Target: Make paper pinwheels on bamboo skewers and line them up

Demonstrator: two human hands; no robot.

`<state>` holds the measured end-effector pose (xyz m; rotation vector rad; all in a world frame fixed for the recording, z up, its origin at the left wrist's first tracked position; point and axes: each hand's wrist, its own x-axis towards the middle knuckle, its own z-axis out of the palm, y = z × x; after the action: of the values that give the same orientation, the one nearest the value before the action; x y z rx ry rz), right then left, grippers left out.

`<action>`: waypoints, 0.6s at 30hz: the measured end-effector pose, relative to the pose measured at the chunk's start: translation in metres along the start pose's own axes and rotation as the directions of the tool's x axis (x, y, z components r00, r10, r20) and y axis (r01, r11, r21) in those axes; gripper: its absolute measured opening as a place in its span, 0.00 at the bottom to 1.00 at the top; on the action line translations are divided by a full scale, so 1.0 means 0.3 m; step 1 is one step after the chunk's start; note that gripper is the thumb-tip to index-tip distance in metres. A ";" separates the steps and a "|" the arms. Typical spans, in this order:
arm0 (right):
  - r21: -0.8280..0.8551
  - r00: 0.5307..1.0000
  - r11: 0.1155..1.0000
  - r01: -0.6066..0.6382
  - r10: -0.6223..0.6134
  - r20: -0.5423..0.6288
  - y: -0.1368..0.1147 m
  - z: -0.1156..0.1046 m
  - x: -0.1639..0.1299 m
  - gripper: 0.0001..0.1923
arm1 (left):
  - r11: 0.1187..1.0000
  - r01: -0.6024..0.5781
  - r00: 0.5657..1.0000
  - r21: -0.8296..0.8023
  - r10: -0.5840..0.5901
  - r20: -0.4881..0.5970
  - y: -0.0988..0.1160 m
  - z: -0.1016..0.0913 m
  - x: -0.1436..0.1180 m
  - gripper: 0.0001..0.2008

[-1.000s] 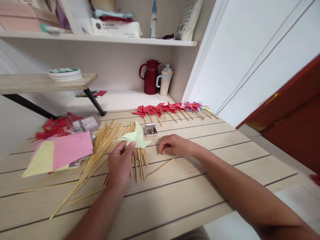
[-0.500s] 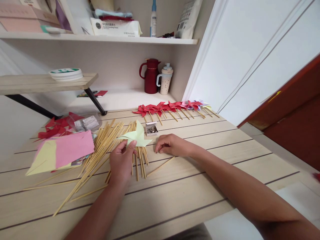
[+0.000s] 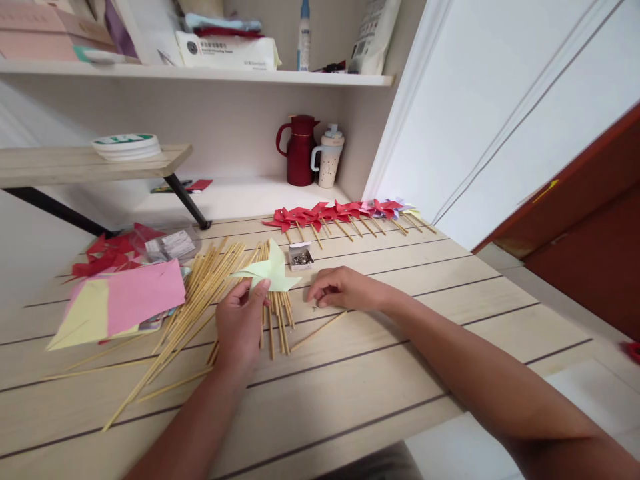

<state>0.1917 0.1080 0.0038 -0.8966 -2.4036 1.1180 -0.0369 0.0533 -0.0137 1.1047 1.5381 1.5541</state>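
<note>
Partly, the pale green paper pinwheel (image 3: 273,268) hides the wooden sticks (image 3: 203,293) beneath it on the bench (image 3: 370,387). The left hand (image 3: 240,330) pinches its lower edge, the grip closed with the thumb in front; the fingertips behind the paper are out of sight. Left of the small box (image 3: 301,260) of metal pieces lies this pinwheel; below and right of the box, the right hand (image 3: 345,290) hangs low, fingers curled. Whether that grip has hold of anything, I cannot tell; a tiny speck below its fingertips is too small to identify. Both arms run out of frame.
</note>
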 end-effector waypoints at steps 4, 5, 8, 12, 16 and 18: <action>-0.022 1.000 1.000 0.002 -0.003 -0.013 0.007 0.021 0.012 0.09 | 1.000 -0.003 1.000 0.002 0.003 -0.001 0.003 0.001 0.000 0.12; -0.020 1.000 1.000 0.000 0.000 -0.016 0.008 0.024 0.013 0.09 | 1.000 -0.002 1.000 0.002 0.002 -0.002 0.003 0.001 0.000 0.12; -0.022 1.000 1.000 0.006 -0.006 -0.022 0.010 0.025 0.012 0.08 | 1.000 -0.003 1.000 0.008 0.003 -0.008 0.005 0.002 -0.001 0.12; -0.015 1.000 1.000 0.004 -0.004 -0.001 0.009 0.016 0.006 0.06 | 1.000 -0.017 1.000 0.020 0.017 -0.004 0.009 0.001 -0.002 0.12; 0.005 1.000 1.000 0.015 -0.015 -0.004 -0.002 0.015 0.003 0.06 | 0.999 -0.023 1.000 0.023 0.023 -0.007 0.006 0.001 -0.002 0.12; 0.014 0.999 0.999 0.039 -0.038 -0.029 -0.010 0.022 0.005 0.09 | 1.000 -0.015 1.000 0.020 0.016 -0.011 0.002 0.001 -0.001 0.12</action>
<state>0.1859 0.1039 0.0018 -0.8526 -2.3764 1.0990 -0.0364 0.0532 -0.0130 1.1230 1.5591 1.5610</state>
